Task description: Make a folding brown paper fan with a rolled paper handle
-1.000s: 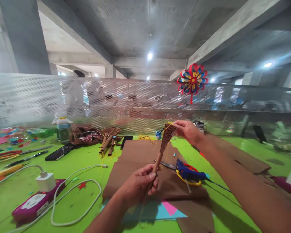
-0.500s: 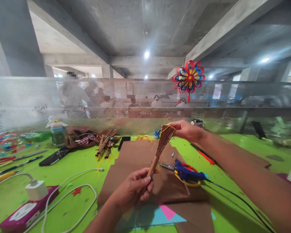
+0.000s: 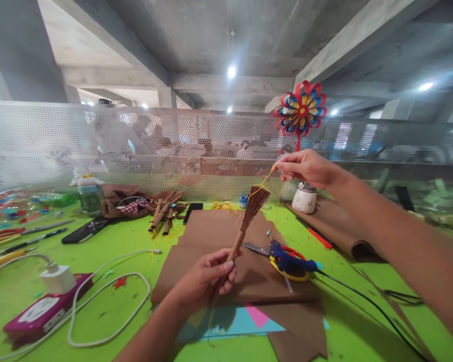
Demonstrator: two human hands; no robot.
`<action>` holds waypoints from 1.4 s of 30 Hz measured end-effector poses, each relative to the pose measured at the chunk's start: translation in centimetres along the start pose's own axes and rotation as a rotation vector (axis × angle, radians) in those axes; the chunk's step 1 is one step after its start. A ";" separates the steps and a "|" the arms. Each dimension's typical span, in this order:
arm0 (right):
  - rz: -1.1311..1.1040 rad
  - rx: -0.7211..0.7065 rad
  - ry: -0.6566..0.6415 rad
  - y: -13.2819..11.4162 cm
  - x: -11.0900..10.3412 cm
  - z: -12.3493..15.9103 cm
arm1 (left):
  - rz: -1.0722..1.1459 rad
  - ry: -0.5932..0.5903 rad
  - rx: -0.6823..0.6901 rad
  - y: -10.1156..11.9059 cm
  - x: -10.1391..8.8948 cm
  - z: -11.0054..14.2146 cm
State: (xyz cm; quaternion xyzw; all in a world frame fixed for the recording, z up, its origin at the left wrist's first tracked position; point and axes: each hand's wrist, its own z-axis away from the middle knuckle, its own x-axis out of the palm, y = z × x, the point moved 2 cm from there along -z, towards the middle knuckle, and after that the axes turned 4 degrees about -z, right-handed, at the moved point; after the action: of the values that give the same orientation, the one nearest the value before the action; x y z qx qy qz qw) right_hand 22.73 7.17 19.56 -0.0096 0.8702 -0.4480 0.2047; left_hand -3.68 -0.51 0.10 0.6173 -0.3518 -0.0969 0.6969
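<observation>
My left hand point(image 3: 207, 274) is wrapped round the brown handle of a small paper broom point(image 3: 253, 207), which tilts up and to the right. Its fringed end is spread into thin brown strips. A loop of yellow string point(image 3: 266, 177) runs across the fringe near its tip. Above and to the right, my right hand point(image 3: 304, 168) pinches the string's end and draws it taut, apart from the broom. Below the broom lie brown paper sheets point(image 3: 200, 231). Scissors point(image 3: 290, 274) with red and yellow handles rest there, partly under a blue glue gun point(image 3: 287, 257).
Several rolled brown paper tubes point(image 3: 159, 218) and a phone point(image 3: 86, 236) lie at the left back. A white cable point(image 3: 147, 301) loops from a purple power strip point(image 3: 41, 311). A white jar point(image 3: 304, 198) stands at the right back. The glue gun's black cord point(image 3: 366, 296) crosses the right side.
My right hand has left the fringe tip and moved up and right, pulling the yellow string out. The left hand still holds the broom in about the same place.
</observation>
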 end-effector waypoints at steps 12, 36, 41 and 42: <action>0.090 0.018 0.025 -2.3 1.1 4.6 | -0.079 0.124 0.039 0.0 0.0 -0.3; -0.256 0.221 0.109 0.4 3.6 1.6 | -0.293 0.056 0.036 0.1 0.4 0.0; -0.275 0.222 -0.050 -0.9 2.4 2.0 | -0.444 0.115 0.113 0.9 0.7 0.0; -0.255 0.210 -0.069 -1.1 2.3 2.2 | -0.459 0.123 0.120 1.0 0.8 0.0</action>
State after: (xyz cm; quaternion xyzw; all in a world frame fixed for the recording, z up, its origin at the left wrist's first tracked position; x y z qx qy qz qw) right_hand 21.27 4.37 18.51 -0.1139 0.8029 -0.5582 0.1757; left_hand -3.42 -0.75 1.29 0.7261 -0.1643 -0.1940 0.6388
